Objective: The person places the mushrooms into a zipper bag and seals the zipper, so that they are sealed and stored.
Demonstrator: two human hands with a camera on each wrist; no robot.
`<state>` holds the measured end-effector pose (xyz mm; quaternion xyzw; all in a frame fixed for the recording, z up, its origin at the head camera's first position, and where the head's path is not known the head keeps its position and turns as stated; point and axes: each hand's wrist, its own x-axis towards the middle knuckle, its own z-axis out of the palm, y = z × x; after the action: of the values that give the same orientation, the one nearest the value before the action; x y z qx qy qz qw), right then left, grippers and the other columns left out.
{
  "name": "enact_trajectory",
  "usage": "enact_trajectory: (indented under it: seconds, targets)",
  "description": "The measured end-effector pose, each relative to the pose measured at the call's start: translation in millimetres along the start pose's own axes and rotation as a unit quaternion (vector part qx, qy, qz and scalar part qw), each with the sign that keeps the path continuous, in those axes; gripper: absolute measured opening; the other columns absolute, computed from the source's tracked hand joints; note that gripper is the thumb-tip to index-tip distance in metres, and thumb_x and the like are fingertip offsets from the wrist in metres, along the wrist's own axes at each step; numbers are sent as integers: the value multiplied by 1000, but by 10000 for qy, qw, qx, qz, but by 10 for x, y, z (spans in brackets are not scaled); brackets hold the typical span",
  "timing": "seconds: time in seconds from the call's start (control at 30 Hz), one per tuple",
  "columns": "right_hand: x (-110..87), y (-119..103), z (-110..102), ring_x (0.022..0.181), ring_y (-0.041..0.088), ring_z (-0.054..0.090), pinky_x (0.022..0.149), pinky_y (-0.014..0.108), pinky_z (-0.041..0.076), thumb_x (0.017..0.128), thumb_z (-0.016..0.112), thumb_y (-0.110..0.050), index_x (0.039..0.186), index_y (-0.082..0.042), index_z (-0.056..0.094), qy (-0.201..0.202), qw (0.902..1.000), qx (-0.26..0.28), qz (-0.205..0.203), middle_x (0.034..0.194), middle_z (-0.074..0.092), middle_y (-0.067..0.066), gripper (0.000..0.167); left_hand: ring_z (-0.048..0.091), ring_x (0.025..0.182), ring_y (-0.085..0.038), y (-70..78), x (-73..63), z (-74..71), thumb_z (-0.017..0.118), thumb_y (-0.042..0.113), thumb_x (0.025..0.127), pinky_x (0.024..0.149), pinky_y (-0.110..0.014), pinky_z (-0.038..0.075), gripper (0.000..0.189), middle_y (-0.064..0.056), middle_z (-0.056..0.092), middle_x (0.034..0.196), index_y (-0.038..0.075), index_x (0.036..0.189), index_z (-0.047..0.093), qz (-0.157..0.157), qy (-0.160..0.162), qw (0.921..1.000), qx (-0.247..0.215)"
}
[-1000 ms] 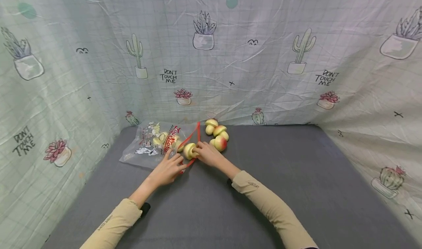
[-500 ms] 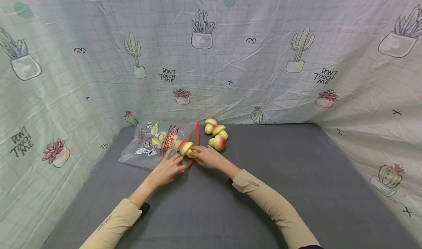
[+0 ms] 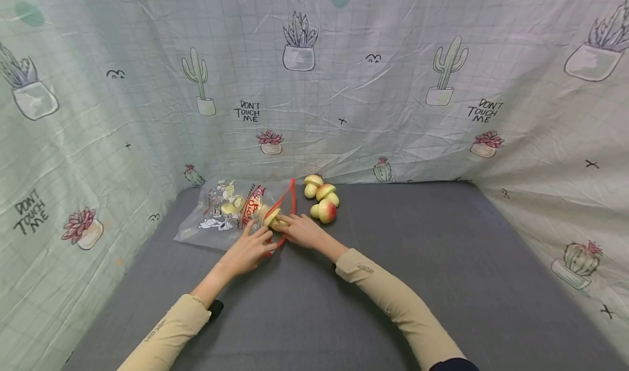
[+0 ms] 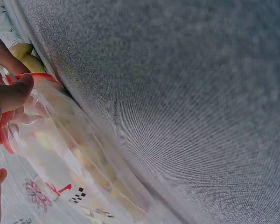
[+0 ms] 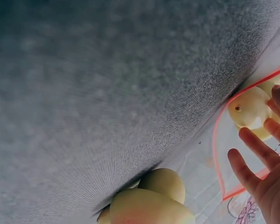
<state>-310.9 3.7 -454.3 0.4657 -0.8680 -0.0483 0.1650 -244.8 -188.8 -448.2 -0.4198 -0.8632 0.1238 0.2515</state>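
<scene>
A clear plastic bag (image 3: 194, 231) with red print and a red rim (image 3: 293, 193) lies on its side at the far left of the table. My left hand (image 3: 249, 251) pinches the near part of the rim; in the left wrist view its thumb (image 4: 16, 93) lies over the red edge. My right hand (image 3: 304, 231) reaches into the bag's mouth and holds a yellow mushroom-shaped piece (image 5: 249, 107) between thumb and fingers, its other fingers spread. More yellow pieces (image 3: 231, 208) show blurred through the plastic.
Beside the bag's mouth, three more yellow mushroom-shaped pieces with red blushes (image 3: 326, 211) lie on the dark grey table (image 3: 393, 251). A cloth curtain (image 3: 334, 87) printed with cactus drawings hangs behind and along both sides.
My right hand has moved left, carrying the mushroom-shaped piece from the rim into the bag's mouth. My left hand has stayed at the rim. The loose pieces lie as before.
</scene>
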Motion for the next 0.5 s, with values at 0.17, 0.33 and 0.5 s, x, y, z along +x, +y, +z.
enact_trajectory:
  seconds: [0.17, 0.33, 0.5]
  targets:
    - [61, 12, 3, 103, 17, 54, 75, 33, 48, 87, 52, -37, 126, -26, 51, 41, 9999, -130, -20, 133, 45, 0, 41, 48, 99, -21, -3, 4, -18, 76, 16, 64, 95, -57, 28, 37, -2, 55, 95, 22, 98, 65, -18, 37, 10000, -31]
    - [102, 12, -1, 103, 17, 53, 77, 33, 48, 84, 55, -39, 123, -26, 53, -31, 9998, -197, -11, 132, 46, 0, 42, 49, 100, -21, -6, 0, -23, 73, 18, 70, 96, -56, 29, 30, -2, 56, 95, 23, 98, 64, -64, -14, 10000, -73]
    - [122, 4, 12, 104, 17, 52, 77, 33, 47, 81, 58, -40, 124, -26, 53, -56, 9998, -205, -15, 133, 46, 1, 45, 49, 98, -20, -11, -12, -4, 72, 20, 71, 96, -55, 28, 28, -2, 57, 94, 21, 97, 63, -90, 129, 9998, -135]
